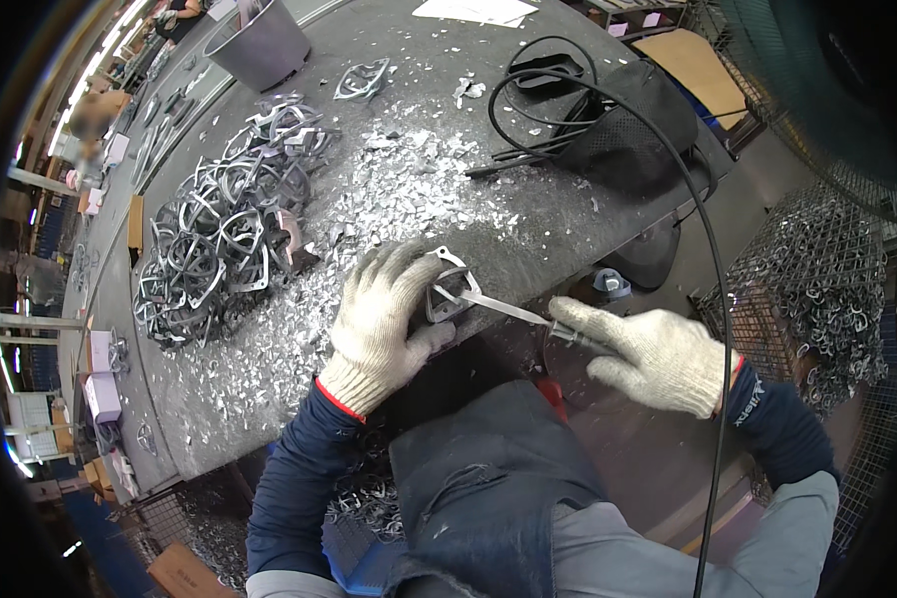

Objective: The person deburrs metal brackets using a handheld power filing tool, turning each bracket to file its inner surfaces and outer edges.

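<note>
Both hands wear white knitted gloves. My left hand (387, 314) is closed on a small silver metal frame (441, 304), pressing it at the near edge of the dark worktable (528, 244). In my right hand (653, 354) is a file (508, 307) with a flat, pale blade, gripped by its handle. The blade reaches left to the frame, and its tip lies at the frame's opening. A heap of similar metal frames (224, 224) lies on the table beyond my left hand. Metal flakes (409, 184) are scattered between the heap and the hands.
A grey bucket (259, 48) stands at the far left. A black mesh bag (633, 115) and a black cable (683, 169) lie at the right; the cable hangs past my right forearm. Wire baskets of metal parts (817, 279) stand at right. A blue crate (364, 553) sits below the table.
</note>
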